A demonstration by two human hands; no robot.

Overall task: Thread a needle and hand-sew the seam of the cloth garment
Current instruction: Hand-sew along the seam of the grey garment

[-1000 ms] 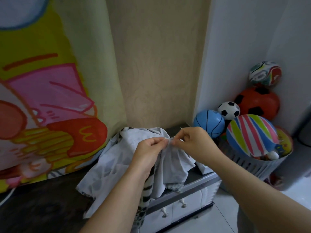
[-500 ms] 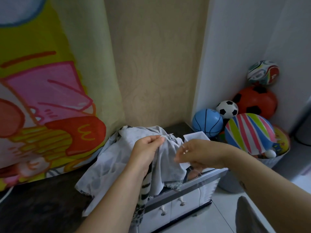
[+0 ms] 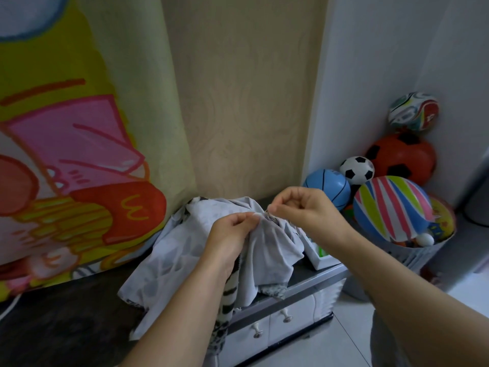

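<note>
**Both hands pinched at the seam, stitching under way**

Pinching hard with my left hand [image 3: 230,234], I hold a bunched ridge of the grey garment [image 3: 180,250] between thumb and fingertips, lifted clear of the dark cabinet top [image 3: 66,321]. My right hand [image 3: 307,207] sits just beside it, the other fingers curled in and thumb and forefinger closed at the crest of that same ridge. I judge they are closed on the needle, though it is too fine to make out, and I cannot see any thread either.

The rest of the garment hangs from my grip, draped over the cabinet top with its lower edge falling past the front above the drawers [image 3: 277,321]. A patterned black-and-white part dangles under my left wrist.

As for progress, threading looks finished, since both hands are at the cloth and not at a needle's eye. The sewing itself seems to be mid-course. How many stitches are in, or how much seam is left open, I cannot tell, because the fold hides the seam line. Knotting off and cutting the thread remain.
</note>
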